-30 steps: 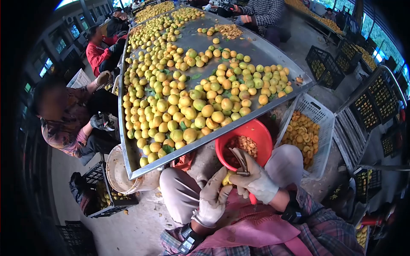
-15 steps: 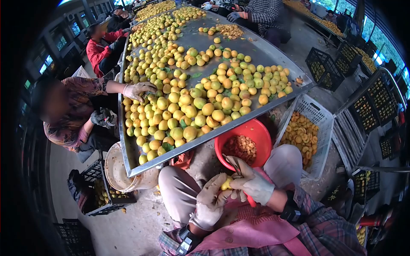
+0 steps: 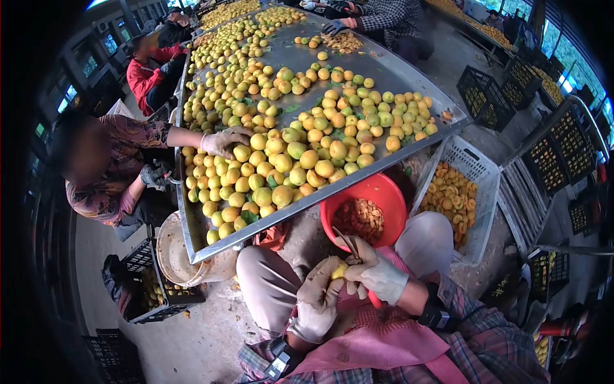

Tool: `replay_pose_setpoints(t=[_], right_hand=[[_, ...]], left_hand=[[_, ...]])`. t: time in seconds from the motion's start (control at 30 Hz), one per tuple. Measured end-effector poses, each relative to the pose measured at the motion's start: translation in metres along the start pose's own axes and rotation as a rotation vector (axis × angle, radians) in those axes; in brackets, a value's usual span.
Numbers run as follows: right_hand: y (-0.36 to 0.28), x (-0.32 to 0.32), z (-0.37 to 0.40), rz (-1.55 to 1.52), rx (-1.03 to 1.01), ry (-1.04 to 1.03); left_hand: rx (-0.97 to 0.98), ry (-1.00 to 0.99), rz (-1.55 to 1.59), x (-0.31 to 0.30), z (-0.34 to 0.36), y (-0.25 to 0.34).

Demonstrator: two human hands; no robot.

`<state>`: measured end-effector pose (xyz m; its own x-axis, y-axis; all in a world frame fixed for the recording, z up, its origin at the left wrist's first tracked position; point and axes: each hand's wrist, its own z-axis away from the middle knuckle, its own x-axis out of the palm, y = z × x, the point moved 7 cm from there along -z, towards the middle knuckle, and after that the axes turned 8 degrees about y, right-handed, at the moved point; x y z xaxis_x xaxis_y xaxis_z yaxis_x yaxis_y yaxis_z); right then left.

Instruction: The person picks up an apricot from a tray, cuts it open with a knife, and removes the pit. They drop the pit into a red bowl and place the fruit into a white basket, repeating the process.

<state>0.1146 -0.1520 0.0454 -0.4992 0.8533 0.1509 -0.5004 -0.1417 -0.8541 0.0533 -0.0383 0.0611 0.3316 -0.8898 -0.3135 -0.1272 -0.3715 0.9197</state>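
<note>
My left hand (image 3: 318, 301), in a pale work glove, is closed round a yellow apricot (image 3: 339, 271) above my lap. My right hand (image 3: 377, 275), also gloved, is closed on a red-handled metal tool (image 3: 375, 299). Its thin metal end sticks up past the fingers, and its exact kind is hidden by the glove. Both hands meet at the apricot. Just beyond them stands a red basin (image 3: 396, 205) holding brown pits or pieces. Apricots (image 3: 275, 147) lie heaped on a metal table (image 3: 390, 163) ahead.
A white crate (image 3: 489, 211) of apricot halves stands at right. On the left, a co-worker's gloved hand (image 3: 227, 141) touches the heap. A whitish bucket (image 3: 176, 246) and a black crate (image 3: 153, 313) stand below the table's left corner. Black crates (image 3: 486, 96) stand farther right.
The left co-worker's gloved hand has moved right, onto the apricots. A far co-worker's hand now reaches to the small pile on the table. My hands have barely moved.
</note>
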Motion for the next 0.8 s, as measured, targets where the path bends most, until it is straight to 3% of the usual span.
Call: replay_pose_setpoints(t=[0.8], right_hand=[[0.017,0.004,-0.015,-0.032,-0.001,0.007]], left_hand=[[-0.126,0.139,0.058,0.005,0.008,-0.014]])
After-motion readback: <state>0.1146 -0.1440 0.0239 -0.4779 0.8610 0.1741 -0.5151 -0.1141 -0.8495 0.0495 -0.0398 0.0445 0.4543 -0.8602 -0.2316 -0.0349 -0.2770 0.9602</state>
